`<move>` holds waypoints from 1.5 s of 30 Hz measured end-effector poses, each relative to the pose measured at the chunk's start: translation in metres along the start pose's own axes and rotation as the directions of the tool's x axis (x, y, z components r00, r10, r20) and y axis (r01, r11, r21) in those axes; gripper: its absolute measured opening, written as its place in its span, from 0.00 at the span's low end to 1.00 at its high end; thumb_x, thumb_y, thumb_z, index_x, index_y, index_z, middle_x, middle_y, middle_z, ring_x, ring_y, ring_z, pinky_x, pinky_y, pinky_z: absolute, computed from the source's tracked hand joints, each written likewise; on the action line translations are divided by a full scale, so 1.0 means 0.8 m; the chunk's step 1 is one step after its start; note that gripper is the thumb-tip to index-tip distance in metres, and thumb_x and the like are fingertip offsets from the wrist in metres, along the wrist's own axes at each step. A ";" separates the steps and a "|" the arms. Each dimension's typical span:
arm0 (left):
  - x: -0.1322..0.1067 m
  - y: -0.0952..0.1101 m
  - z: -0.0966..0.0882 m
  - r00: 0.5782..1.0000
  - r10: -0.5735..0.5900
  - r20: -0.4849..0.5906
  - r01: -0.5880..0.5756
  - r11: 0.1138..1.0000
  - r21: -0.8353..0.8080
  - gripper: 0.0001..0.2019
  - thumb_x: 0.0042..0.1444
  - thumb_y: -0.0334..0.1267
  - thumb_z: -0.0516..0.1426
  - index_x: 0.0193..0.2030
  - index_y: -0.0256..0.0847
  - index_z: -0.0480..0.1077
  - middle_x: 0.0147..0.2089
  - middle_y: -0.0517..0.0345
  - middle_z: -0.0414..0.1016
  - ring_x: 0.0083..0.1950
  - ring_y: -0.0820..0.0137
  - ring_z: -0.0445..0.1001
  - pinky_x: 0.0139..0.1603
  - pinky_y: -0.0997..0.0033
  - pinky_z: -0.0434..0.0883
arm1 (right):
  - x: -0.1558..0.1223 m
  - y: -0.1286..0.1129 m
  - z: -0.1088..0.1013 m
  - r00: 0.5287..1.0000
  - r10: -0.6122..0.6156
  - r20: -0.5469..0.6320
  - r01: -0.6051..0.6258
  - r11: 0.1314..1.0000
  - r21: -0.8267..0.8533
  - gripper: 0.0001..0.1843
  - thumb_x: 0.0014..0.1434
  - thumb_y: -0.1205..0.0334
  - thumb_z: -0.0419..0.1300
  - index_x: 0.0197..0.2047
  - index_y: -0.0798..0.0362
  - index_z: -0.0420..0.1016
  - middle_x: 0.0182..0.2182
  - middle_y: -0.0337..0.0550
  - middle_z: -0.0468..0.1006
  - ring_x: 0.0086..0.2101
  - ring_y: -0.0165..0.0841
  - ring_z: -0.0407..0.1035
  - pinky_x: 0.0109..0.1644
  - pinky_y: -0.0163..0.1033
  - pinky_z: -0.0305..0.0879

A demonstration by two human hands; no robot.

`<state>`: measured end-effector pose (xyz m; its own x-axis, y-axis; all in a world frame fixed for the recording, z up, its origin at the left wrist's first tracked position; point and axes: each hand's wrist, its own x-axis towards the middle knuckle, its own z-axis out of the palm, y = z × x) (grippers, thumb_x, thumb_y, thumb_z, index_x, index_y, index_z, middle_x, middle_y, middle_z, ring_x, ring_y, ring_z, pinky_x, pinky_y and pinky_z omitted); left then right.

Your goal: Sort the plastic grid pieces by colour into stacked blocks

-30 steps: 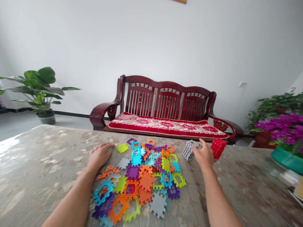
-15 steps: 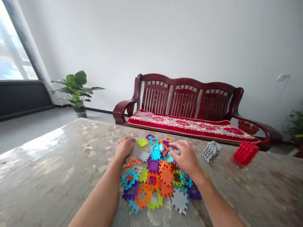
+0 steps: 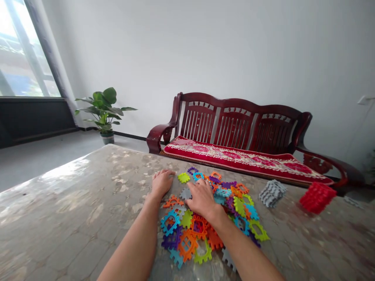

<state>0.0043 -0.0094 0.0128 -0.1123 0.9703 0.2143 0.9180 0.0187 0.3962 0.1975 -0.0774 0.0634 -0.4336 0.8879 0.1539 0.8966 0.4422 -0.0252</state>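
Observation:
My left hand (image 3: 163,182) rests on the table just left of a loose pile of interlocking plastic tiles, fingers flat and nothing in them. Near its fingertips lies a lime green tile (image 3: 183,178). Over the middle of the pile reaches my right hand (image 3: 201,197), thumb and fingers apart at the edge of a grey tile (image 3: 185,193). It hides the tiles underneath. Around it lie an orange window tile (image 3: 188,245), a blue frame tile (image 3: 170,223) and a lime frame tile (image 3: 258,230), several of them overlapping.
Right of the pile stand a stack of grey tiles (image 3: 272,193) and a stack of red tiles (image 3: 318,198). The table (image 3: 70,210) has a patterned, shiny cover. Behind it are a dark red wooden bench (image 3: 234,127) and a potted plant (image 3: 102,109).
My right hand has moved left from the pile's right side to its middle, uncovering tiles there. My left hand stays on the table. The view has turned slightly left.

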 end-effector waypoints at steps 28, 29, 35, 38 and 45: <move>0.010 -0.014 0.011 0.997 0.072 -0.019 -0.070 0.993 0.094 0.20 0.57 0.41 0.49 0.53 0.54 0.75 0.61 0.58 0.73 0.60 0.58 0.70 0.63 0.56 0.62 | -0.176 0.315 -0.063 0.669 0.583 -0.461 -0.623 0.778 0.079 0.20 0.61 0.54 0.54 0.50 0.54 0.79 0.48 0.52 0.80 0.47 0.47 0.73 0.51 0.47 0.66; 0.010 -0.014 0.010 0.997 0.070 -0.019 -0.068 0.993 0.096 0.20 0.57 0.41 0.49 0.53 0.54 0.75 0.61 0.58 0.73 0.60 0.58 0.71 0.63 0.56 0.62 | -0.178 0.318 -0.062 0.664 0.588 -0.462 -0.631 0.772 0.075 0.21 0.61 0.54 0.54 0.50 0.54 0.79 0.47 0.53 0.80 0.46 0.47 0.73 0.51 0.47 0.66; 0.009 -0.012 0.007 0.997 0.072 0.002 -0.072 0.993 0.089 0.20 0.57 0.41 0.50 0.53 0.53 0.75 0.61 0.57 0.72 0.60 0.58 0.71 0.63 0.57 0.62 | -0.181 0.326 -0.056 0.654 0.598 -0.464 -0.642 0.763 0.078 0.22 0.61 0.52 0.53 0.50 0.53 0.79 0.46 0.53 0.81 0.45 0.47 0.73 0.49 0.48 0.66; 0.009 -0.011 0.005 0.998 0.068 -0.007 -0.067 0.994 0.080 0.19 0.56 0.41 0.51 0.52 0.53 0.75 0.61 0.57 0.73 0.59 0.57 0.71 0.63 0.56 0.63 | -0.180 0.324 -0.056 0.627 0.617 -0.475 -0.652 0.750 0.115 0.23 0.60 0.50 0.54 0.51 0.53 0.78 0.45 0.54 0.81 0.44 0.47 0.73 0.49 0.48 0.66; 0.004 -0.005 0.003 0.999 0.051 0.005 -0.051 0.995 0.083 0.20 0.57 0.40 0.50 0.53 0.53 0.75 0.61 0.56 0.73 0.61 0.56 0.70 0.63 0.53 0.63 | -0.157 0.281 -0.067 0.662 0.598 -0.452 -0.373 0.786 0.494 0.23 0.59 0.50 0.54 0.51 0.52 0.77 0.45 0.50 0.81 0.44 0.41 0.74 0.52 0.46 0.67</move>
<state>0.0010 -0.0057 0.0100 -0.0637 0.9712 0.2294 0.9508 -0.0108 0.3098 0.4585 -0.0962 0.0917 0.2902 0.7945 0.5334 0.8213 0.0794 -0.5650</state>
